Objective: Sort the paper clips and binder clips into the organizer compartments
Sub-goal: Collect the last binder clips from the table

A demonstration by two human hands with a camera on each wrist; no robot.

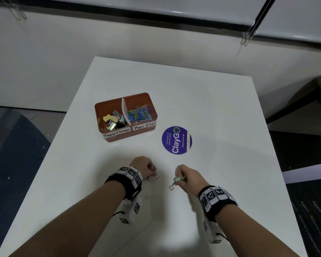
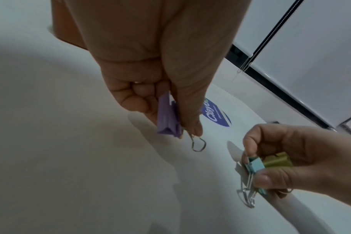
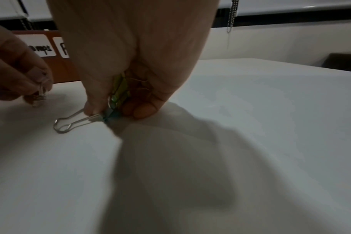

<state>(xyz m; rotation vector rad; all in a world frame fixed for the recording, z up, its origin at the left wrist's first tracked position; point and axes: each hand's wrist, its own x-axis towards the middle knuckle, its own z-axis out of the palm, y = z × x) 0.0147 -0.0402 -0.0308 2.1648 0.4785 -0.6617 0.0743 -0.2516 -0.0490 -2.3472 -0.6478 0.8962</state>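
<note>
A brown two-part organizer (image 1: pixel 144 100) stands on the white table (image 1: pixel 211 112); its left part, labelled "Paper Clamps", holds several binder clips (image 1: pixel 112 119), and its right part, "Paper Clips", holds coloured paper clips (image 1: pixel 140 115). Near the front edge my left hand (image 1: pixel 146 168) pinches a purple binder clip (image 2: pixel 168 117) with its wire loop hanging down. My right hand (image 1: pixel 185 175) grips a light-blue binder clip (image 2: pixel 255 165) and a yellow-green binder clip (image 2: pixel 278 159); the blue clip's silver handle (image 3: pixel 70 122) touches the table.
A round purple "ClayGo" sticker (image 1: pixel 176 140) lies flat right of the organizer. The table's left and right edges drop to dark floor. A wall with hanging blind chains (image 1: pixel 248 34) stands behind the table.
</note>
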